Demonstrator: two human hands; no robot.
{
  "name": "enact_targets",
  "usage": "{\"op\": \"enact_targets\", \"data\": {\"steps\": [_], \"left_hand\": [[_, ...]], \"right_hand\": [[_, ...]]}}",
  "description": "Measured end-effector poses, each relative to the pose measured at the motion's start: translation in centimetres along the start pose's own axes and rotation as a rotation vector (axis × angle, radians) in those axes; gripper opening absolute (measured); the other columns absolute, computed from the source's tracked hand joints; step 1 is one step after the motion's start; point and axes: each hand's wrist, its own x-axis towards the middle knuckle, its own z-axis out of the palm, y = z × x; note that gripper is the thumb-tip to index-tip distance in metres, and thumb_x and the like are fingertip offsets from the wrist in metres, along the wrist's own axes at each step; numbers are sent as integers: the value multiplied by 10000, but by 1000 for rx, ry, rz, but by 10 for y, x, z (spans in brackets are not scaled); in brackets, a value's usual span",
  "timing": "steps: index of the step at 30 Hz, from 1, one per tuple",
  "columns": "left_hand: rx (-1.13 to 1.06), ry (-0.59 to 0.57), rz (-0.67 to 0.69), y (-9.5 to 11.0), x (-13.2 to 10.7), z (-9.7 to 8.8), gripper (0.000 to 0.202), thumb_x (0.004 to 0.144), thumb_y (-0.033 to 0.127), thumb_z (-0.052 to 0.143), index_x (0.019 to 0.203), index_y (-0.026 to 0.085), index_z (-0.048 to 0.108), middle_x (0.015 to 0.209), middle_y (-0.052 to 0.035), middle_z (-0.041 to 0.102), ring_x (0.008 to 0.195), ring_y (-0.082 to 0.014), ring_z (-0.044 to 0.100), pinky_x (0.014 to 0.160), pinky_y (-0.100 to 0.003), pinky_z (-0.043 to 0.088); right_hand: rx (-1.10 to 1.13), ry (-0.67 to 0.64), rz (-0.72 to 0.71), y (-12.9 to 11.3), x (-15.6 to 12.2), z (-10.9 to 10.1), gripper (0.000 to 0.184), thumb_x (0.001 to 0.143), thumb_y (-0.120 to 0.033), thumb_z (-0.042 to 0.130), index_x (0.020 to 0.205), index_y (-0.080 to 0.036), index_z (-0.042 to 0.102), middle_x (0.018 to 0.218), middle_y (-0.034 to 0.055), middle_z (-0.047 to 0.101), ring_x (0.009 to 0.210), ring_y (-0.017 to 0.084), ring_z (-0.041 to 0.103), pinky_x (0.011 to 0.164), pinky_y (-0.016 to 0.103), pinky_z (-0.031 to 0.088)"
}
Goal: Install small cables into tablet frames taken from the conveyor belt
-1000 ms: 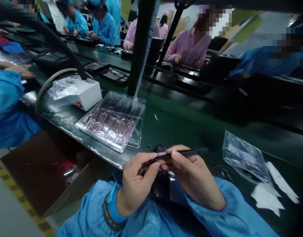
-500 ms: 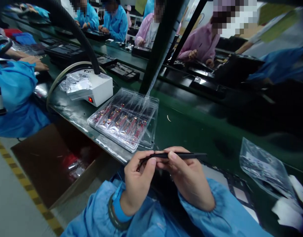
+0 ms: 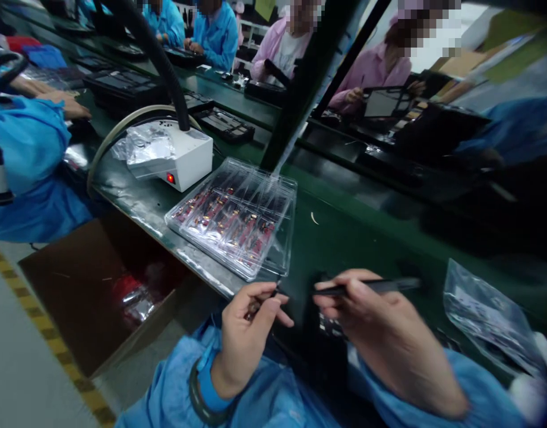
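My left hand [image 3: 249, 336] is closed, pinching a small dark part [image 3: 277, 289] between thumb and fingertips; its kind is too small to make out. My right hand [image 3: 380, 324] grips slim black tweezers [image 3: 391, 286] along their length, tip pointing left toward the left hand, with a gap between the two. Beyond my left hand lies a clear plastic tray [image 3: 285, 238] with several compartments of small red and gold parts [image 3: 224, 220]. Below the right hand, a dark device frame [image 3: 329, 326] is partly hidden.
A clear bag of small parts [image 3: 487, 315] lies at the right. A white box [image 3: 193, 160] with a black hose [image 3: 166, 71] stands behind left, a plastic bag on top. Below the table edge is an open carton [image 3: 72, 297]. A dark post [image 3: 295, 107] rises behind the tray. Co-workers sit opposite.
My hands have come apart: the right has moved right with the tweezers, while the left keeps its pinch. The view has shifted slightly. A co-worker opposite now holds up a framed panel.
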Motion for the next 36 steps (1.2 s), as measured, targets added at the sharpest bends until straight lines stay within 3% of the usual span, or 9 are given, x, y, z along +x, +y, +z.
{"op": "enact_targets", "data": {"steps": [3, 6, 8, 11, 14, 17, 21, 29, 36], "left_hand": [[-186, 138, 15, 8, -5, -20, 203, 813, 366, 658, 913, 189, 664, 717, -20, 699, 483, -111, 623, 501, -231, 540], [-344, 484, 93, 26, -8, -50, 211, 736, 359, 742, 871, 210, 680, 662, 14, 672, 466, -82, 581, 453, -184, 511], [-409, 766, 154, 40, -12, -76, 221, 711, 312, 771, 875, 195, 679, 664, 15, 667, 490, -67, 571, 472, -154, 505], [-513, 1131, 200, 55, -28, -123, 79, 864, 182, 602, 906, 162, 666, 728, 4, 680, 534, -48, 581, 519, -131, 511], [-675, 1332, 147, 60, -56, -163, 285, 947, 66, 381, 882, 139, 649, 735, 19, 672, 533, -26, 583, 514, -111, 498], [-776, 1380, 91, 58, -83, -183, 334, 944, 20, 322, 841, 103, 629, 693, 7, 660, 498, -28, 574, 482, -122, 486], [-933, 1380, 4, 47, -104, -186, 313, 938, 23, 339, 875, 115, 632, 700, -10, 676, 545, -68, 620, 537, -196, 527], [-943, 1327, -95, 35, -104, -183, 292, 920, -7, 375, 957, 123, 634, 743, -14, 699, 594, -88, 655, 514, -202, 514], [-875, 1285, -59, 42, -88, -176, 329, 927, 2, 349, 855, 119, 648, 714, -10, 700, 552, -75, 638, 504, -180, 518]], "right_hand": [[-66, -124, -14, -26, 14, 14, 155, 647, -378, 802, 709, -262, 720, 734, 48, 739, 573, 130, 691, 547, 160, 559], [-23, -360, 95, -28, 50, 60, 185, 636, -376, 806, 718, -233, 721, 757, 65, 733, 635, 150, 706, 591, 164, 566], [91, -525, 268, -9, 77, 108, 145, 688, -312, 772, 745, -196, 705, 792, 73, 735, 716, 155, 714, 682, 184, 571], [328, -538, 556, 42, 102, 191, 244, 904, -189, 502, 706, -134, 633, 685, 100, 712, 703, 162, 713, 678, 232, 582], [373, -548, 669, 98, 106, 261, 346, 950, -127, 369, 660, -142, 557, 566, 85, 674, 599, 136, 694, 611, 209, 577], [441, -558, 749, 137, 100, 306, 348, 962, -130, 344, 664, -160, 519, 563, 66, 671, 602, 112, 691, 660, 195, 576], [572, -587, 797, 153, 93, 333, 318, 969, -160, 349, 713, -175, 538, 659, 32, 701, 742, 90, 703, 809, 210, 558], [672, -634, 810, 155, 99, 338, 314, 965, -165, 350, 743, -174, 573, 674, 15, 699, 759, 79, 699, 830, 194, 546], [572, -706, 774, 154, 99, 336, 276, 951, -152, 374, 751, -171, 564, 642, 17, 697, 737, 97, 703, 810, 223, 560]]}}
